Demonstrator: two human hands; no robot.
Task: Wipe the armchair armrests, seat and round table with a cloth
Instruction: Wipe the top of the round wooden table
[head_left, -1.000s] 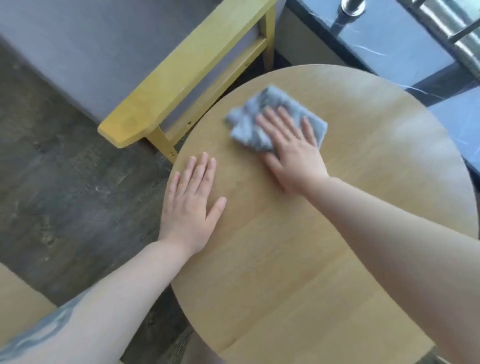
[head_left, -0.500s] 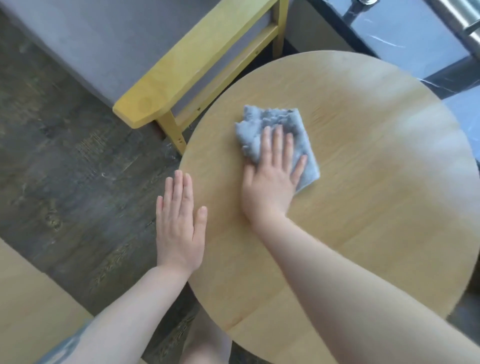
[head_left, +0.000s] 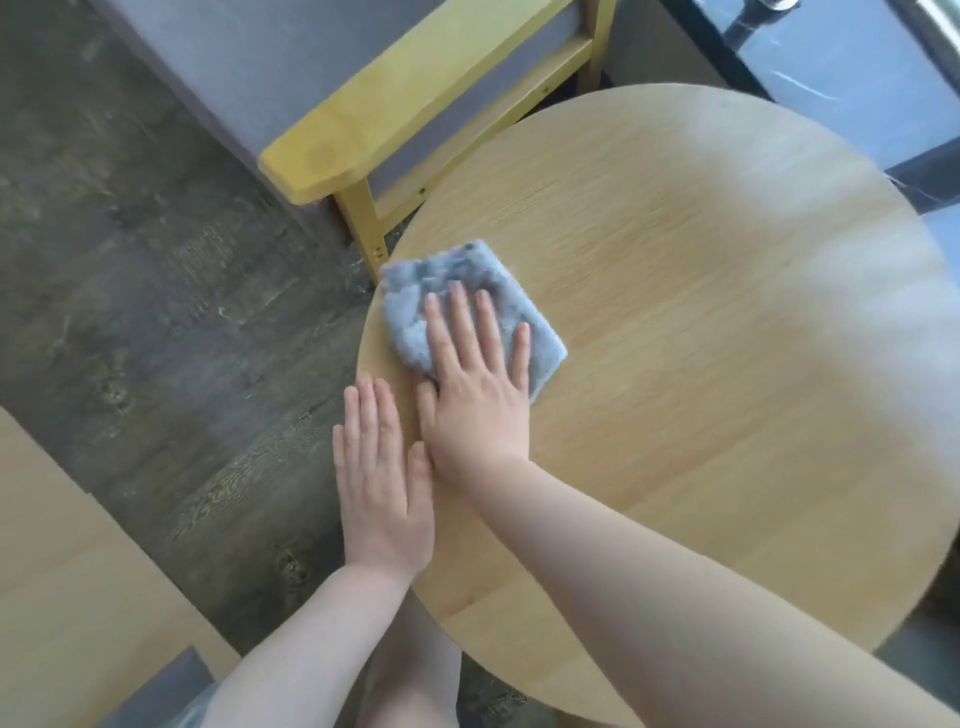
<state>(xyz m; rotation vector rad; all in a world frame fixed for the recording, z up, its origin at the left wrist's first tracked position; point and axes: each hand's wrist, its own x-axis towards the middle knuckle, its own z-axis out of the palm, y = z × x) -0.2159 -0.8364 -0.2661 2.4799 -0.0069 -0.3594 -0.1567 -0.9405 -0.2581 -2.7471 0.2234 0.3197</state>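
Note:
A grey-blue cloth (head_left: 467, 291) lies flat on the round wooden table (head_left: 701, 322), close to its left edge. My right hand (head_left: 475, 395) presses down on the cloth with straight, spread fingers. Beside it, my left hand (head_left: 382, 483) rests flat on the table's left rim, fingers straight and together, touching the right hand's thumb side. The armchair's yellow wooden armrest (head_left: 395, 109) and grey seat cushion (head_left: 249, 57) stand just beyond the table at the upper left.
Dark wood-grain floor (head_left: 156, 312) fills the left. A light wooden surface (head_left: 62, 597) juts in at the lower left. A dark marble ledge (head_left: 810, 67) runs along the top right behind the table.
My right hand has slid the cloth toward me and to the table's left edge. The left hand stayed on the rim, and the two hands now touch.

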